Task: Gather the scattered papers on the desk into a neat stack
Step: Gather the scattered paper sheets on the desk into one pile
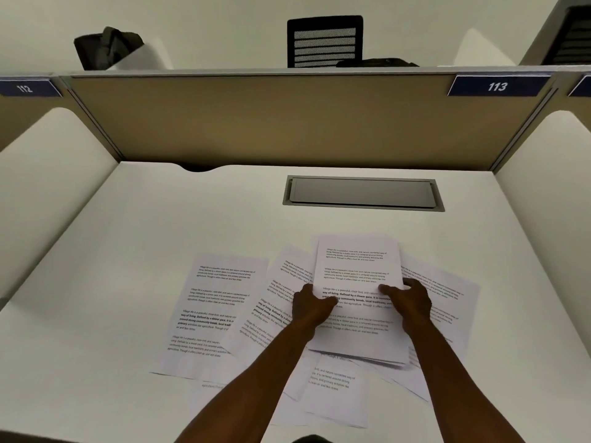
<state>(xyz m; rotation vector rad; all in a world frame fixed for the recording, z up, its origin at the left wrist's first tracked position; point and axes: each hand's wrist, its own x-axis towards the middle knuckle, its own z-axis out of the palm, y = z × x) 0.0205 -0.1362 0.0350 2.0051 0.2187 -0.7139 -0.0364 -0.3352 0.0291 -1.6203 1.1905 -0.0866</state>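
Observation:
Several white printed sheets lie spread over the near half of the white desk [128, 244]. A small stack of sheets [358, 266] is lifted a little at its near edge. My left hand [311, 306] grips its left edge, thumb on top. My right hand [411, 303] grips its right edge the same way. One loose sheet [217, 302] lies flat to the left, another tilted sheet [284, 282] sits between it and the stack. More sheets [447, 292] fan out to the right, and others [335, 391] lie under my forearms.
A grey cable hatch [363, 193] is set into the desk behind the papers. Tan partition [287, 123] walls the back, white side panels [48, 174] close in left and right. A black chair [324, 41] and a dark bag [107, 46] stand beyond the partition.

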